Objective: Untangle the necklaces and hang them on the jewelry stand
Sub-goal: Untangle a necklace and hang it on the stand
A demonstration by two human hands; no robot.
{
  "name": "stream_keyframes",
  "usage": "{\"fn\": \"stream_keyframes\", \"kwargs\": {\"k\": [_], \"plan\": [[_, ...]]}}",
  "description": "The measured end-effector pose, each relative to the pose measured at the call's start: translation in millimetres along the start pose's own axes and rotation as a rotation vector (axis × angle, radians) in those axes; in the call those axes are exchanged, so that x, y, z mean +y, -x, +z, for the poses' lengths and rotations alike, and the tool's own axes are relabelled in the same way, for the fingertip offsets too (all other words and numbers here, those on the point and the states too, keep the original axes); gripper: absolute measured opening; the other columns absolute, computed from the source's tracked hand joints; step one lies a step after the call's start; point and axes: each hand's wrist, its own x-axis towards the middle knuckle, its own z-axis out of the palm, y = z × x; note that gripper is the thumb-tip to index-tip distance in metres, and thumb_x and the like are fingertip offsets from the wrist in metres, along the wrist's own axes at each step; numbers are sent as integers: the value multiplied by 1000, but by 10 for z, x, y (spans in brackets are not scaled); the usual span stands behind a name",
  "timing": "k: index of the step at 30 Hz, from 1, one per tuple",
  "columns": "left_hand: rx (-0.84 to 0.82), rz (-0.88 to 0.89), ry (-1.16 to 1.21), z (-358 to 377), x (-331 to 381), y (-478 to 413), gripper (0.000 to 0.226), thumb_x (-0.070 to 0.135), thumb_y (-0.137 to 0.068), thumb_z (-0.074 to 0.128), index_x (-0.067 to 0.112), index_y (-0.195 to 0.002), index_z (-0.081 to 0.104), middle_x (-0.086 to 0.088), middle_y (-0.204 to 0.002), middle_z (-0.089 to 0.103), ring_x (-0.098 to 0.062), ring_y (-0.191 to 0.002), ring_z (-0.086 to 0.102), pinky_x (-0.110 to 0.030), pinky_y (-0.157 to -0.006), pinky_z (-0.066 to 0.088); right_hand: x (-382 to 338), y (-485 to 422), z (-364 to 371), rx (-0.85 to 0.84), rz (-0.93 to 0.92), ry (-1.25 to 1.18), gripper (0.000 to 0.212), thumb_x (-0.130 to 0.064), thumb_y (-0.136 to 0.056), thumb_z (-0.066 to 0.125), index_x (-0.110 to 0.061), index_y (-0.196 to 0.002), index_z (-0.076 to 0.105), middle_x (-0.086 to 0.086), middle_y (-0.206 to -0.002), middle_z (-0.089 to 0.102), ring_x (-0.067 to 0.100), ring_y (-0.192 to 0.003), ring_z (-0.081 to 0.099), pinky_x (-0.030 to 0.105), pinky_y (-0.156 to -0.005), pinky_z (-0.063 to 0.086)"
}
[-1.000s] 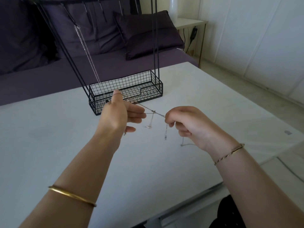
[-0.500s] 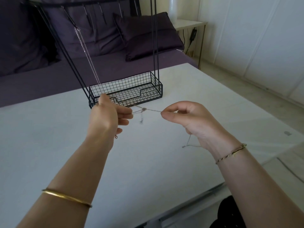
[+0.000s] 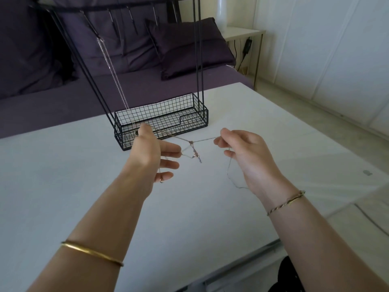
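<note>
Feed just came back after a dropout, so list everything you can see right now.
tangled necklaces: number unclear, silvery, stretched between both hands
hanging necklace: one, pale silver, on the stand's left hook
stand: one, black wire, far side of table
table: one, white
pillows: at least two, dark purple, behind stand
side table: one, white, back right
bangle: one, gold, left forearm
bracelet: one, braided, right wrist
left hand: pinching the chains
right hand: pinching the chains
</note>
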Motion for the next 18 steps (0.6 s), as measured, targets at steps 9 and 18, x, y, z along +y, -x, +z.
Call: {"fn": "stream_keyframes", "kwargs": {"k": [9,18], "plan": [[-183,-34,-88,22,29,49,102,80,-82,2,8,-96,72,1,-102,71,-19,-68,66,-24,-48,34,-36,34,-8,-145,-14,106,8,-13,-81,69,-17,-74,67,-6,-62,55,3,-49,43,15,-49,35],[-309,-64,-127,-13,47,50,109,92,-67,13,7,-114,63,-1,-114,66,-13,-50,40,-23,-39,27,-53,53,-16,-128,-131,144,7,-17,-81,71,-13,-75,72,-5,-54,42,5,-49,32,12,-45,26]]}}
